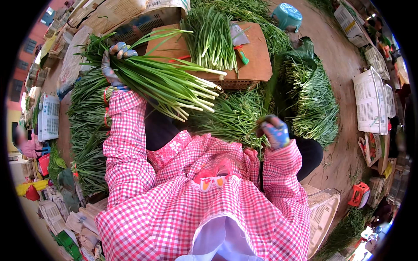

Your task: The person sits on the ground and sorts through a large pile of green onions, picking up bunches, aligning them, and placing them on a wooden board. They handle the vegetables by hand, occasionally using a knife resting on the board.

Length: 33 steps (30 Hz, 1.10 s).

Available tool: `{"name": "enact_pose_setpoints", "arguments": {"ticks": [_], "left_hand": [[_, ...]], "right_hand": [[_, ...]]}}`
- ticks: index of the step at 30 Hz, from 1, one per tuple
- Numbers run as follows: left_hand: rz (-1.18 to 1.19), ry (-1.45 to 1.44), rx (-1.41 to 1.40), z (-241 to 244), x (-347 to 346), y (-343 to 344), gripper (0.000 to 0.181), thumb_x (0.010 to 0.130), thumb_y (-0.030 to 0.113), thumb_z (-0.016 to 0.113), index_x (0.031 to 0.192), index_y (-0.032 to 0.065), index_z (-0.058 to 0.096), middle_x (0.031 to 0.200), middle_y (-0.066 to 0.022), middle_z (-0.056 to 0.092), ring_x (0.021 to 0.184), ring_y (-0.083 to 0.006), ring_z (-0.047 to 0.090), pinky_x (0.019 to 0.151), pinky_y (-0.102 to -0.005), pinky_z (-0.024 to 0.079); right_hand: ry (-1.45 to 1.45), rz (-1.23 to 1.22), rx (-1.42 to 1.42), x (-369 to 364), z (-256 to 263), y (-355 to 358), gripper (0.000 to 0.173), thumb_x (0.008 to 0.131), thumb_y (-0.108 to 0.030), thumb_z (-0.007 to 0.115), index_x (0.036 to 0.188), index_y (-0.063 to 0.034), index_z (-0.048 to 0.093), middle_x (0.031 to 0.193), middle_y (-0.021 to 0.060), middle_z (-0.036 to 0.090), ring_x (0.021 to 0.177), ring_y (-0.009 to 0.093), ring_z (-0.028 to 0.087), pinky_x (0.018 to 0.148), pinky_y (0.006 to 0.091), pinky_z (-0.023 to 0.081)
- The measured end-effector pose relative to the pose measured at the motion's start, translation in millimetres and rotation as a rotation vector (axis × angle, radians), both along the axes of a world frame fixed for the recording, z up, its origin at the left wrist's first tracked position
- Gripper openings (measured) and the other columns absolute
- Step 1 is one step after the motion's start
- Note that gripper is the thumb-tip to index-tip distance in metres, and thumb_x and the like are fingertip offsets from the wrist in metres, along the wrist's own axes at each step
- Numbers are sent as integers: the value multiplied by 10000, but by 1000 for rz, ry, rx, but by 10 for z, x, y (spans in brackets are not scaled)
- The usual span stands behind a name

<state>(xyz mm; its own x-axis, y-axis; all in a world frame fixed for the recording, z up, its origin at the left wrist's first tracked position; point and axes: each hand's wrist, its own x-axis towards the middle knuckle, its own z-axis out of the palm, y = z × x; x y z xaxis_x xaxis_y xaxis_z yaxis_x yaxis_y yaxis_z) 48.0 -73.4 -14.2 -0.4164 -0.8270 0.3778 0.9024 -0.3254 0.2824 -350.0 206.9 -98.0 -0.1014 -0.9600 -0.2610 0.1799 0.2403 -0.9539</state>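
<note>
My gloved left hand (114, 65) grips a fanned bunch of garlic chives (169, 81), its pale stem ends pointing right. My right hand (275, 132), also gloved, hovers over a heap of loose chives (228, 114) in front of my lap. Its fingers are curled and blurred, so whether they pinch a leaf cannot be told. Ahead, on a brown board (258, 45) set over a crate, lies another bunch of chives (212, 42), white ends towards me. A knife with a green and orange handle (242, 55) rests beside it, near a clear plastic piece (239, 34).
Tied chive bundles (89, 114) are stacked at my left. A tall stack of chives (313, 101) stands at my right. Farther off are a blue plastic stool (287, 16), a white crate (369, 101) and an orange stool (359, 194). A person in pink (31, 143) is at the far left.
</note>
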Motion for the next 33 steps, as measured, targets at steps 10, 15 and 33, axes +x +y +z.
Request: {"name": "enact_pose_setpoints", "arguments": {"ticks": [10,15,33], "left_hand": [[11,-44,-102,216,-225,116,175,878,237,459,759,111,436,727,12,393,655,-110,381,681,-273,347],[30,-23,-134,310,-329,182,189,901,229,440,811,70,489,820,-7,480,688,-115,422,692,-279,375],[1,-422,-290,878,-1107,607,169,843,181,541,826,12,537,839,-111,550,680,-195,587,670,-351,511]], "right_hand": [[-220,20,-185,802,1,-724,413,820,-105,604,1199,-20,465,1097,73,547,999,144,504,876,275,413],[-229,-67,-4,1051,81,-864,184,850,-141,568,964,0,602,835,44,625,745,108,562,707,249,453],[934,151,-396,218,-125,-165,142,745,-104,558,852,-115,650,796,126,611,773,316,583,680,395,467]]}}
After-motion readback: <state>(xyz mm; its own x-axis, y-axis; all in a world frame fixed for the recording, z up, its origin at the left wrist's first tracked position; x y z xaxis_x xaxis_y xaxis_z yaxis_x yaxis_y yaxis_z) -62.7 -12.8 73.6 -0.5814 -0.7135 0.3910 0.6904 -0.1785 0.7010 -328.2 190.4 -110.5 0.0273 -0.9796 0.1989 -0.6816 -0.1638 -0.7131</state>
